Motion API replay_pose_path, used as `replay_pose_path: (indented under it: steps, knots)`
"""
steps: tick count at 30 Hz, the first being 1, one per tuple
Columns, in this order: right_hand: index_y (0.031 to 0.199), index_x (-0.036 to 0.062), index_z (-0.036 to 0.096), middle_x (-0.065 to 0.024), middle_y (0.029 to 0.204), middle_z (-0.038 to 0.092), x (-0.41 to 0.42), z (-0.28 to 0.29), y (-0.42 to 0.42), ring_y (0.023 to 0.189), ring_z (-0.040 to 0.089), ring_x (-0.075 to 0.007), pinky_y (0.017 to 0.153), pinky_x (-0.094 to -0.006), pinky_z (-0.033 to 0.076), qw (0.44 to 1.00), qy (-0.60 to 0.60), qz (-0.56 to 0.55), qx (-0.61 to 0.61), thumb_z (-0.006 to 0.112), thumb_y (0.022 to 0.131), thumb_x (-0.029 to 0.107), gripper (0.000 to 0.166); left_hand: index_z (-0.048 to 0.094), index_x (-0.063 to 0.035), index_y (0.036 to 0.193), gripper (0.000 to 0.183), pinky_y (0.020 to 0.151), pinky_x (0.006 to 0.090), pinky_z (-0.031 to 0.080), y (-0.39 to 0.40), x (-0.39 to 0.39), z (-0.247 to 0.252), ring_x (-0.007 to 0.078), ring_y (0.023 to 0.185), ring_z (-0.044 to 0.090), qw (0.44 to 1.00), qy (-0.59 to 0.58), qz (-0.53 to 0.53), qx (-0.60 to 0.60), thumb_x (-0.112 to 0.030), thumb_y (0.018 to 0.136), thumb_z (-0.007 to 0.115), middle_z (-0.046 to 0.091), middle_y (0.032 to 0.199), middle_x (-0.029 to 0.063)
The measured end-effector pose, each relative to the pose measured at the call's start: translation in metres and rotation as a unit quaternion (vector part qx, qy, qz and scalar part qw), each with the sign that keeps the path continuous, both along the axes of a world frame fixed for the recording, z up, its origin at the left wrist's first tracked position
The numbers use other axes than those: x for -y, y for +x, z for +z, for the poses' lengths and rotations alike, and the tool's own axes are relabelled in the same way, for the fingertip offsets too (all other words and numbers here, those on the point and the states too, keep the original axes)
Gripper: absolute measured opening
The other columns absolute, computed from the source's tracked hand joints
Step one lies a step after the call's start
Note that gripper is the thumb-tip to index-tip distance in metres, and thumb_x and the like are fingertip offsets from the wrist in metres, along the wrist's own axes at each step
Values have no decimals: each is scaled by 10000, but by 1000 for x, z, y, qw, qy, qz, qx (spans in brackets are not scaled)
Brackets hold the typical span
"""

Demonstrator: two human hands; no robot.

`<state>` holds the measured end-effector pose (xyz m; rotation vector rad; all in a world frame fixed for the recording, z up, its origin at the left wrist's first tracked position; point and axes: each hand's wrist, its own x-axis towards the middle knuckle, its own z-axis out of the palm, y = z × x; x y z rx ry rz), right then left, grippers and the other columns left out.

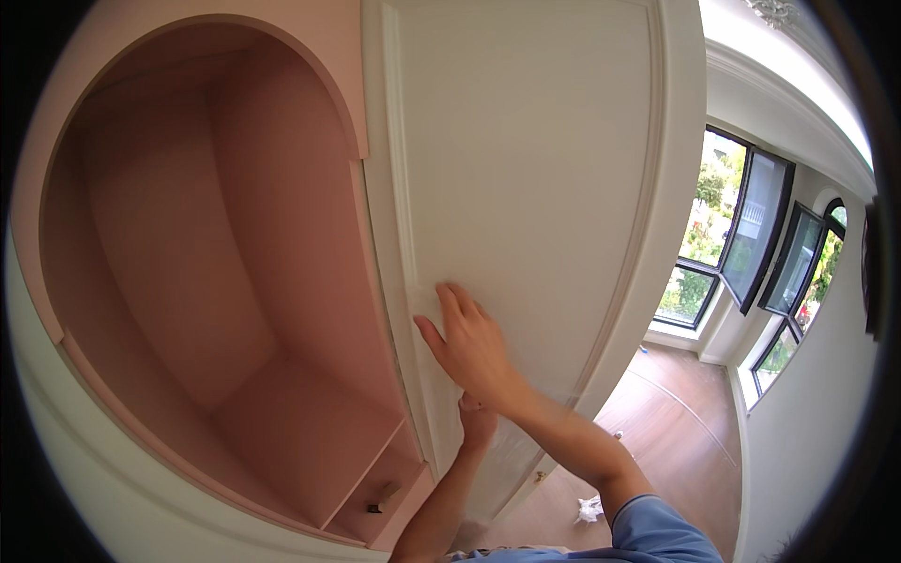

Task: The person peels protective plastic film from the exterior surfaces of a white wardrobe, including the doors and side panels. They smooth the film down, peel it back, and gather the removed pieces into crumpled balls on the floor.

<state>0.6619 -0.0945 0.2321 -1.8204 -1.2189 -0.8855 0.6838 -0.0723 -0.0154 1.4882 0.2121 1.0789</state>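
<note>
A white panelled door (528, 162) stands before me, with raised moulding around its flat middle. My right hand (468, 352) is over the lower left of this panel, fingers spread and nothing held; whether the palm presses on the surface cannot be told. Just below, my left hand (477, 422) is bent close to the door, partly covered by my right wrist. Its fingers are mostly hidden, and so is anything in them. To the left of the door opens a pink cabinet (267, 274) with an arched front. A small brass-coloured knob (540, 477) sits low on the door.
Inside the cabinet's lower compartment lies a small dark and metallic piece (380, 501). Crumpled clear plastic (590, 509) lies on the wood floor (676, 422) at right. Beyond, dark-framed window sashes (757, 218) are swung into the room. A white wall (802, 436) bounds the right side.
</note>
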Motion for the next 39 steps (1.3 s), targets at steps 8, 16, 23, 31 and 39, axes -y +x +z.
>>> replay_pose_path:
  steps: [8, 16, 23, 31, 39]
  knots:
    - [1039, 41, 527, -102, 900, 602, -71, -43, 27, 722, 694, -255, 530, -358, 571, 992, -71, -84, 66, 659, 789, -10, 288, 627, -39, 1129, 228, 646, 262, 416, -18, -17, -25, 93, 709, 521, 992, -19, -73, -97, -220, 1041, 520, 626, 818, 8]
    - [991, 63, 533, -92, 836, 563, -34, -88, 22, 690, 596, -263, 623, -372, 504, 988, -82, 5, 134, 646, 763, 22, 257, 608, -111, 1240, 400, 916, 317, 416, -59, -86, 10, 130, 1106, 529, 808, -360, -462, 63, -425, 1047, 455, 596, 1202, -35]
    - [1024, 44, 594, -100, 895, 597, 19, -136, 15, 816, 595, -304, 765, -439, 484, 985, -164, 8, 55, 623, 785, 30, 242, 616, -125, 979, 621, 802, 314, 444, -75, -91, 122, 134, 891, 549, 918, -122, -244, -287, -691, 1014, 362, 594, 970, 4]
    - [1410, 122, 540, -155, 1416, 538, 81, -87, -28, 1304, 504, -335, 1074, -464, 400, 985, -152, 61, 49, 748, 805, 157, 641, 590, -81, 940, 420, 682, 291, 431, -68, -50, 94, 104, 787, 539, 932, -347, -96, -26, -483, 1044, 531, 558, 847, -29]
    - [1358, 239, 601, -140, 1511, 451, 74, -140, 15, 1406, 415, -358, 1152, -487, 361, 972, -174, 148, 59, 791, 703, 158, 687, 555, 66, 1181, 424, 784, 388, 496, -130, 26, 48, 298, 886, 633, 980, 78, 6, -183, -319, 1012, 611, 634, 913, 201]
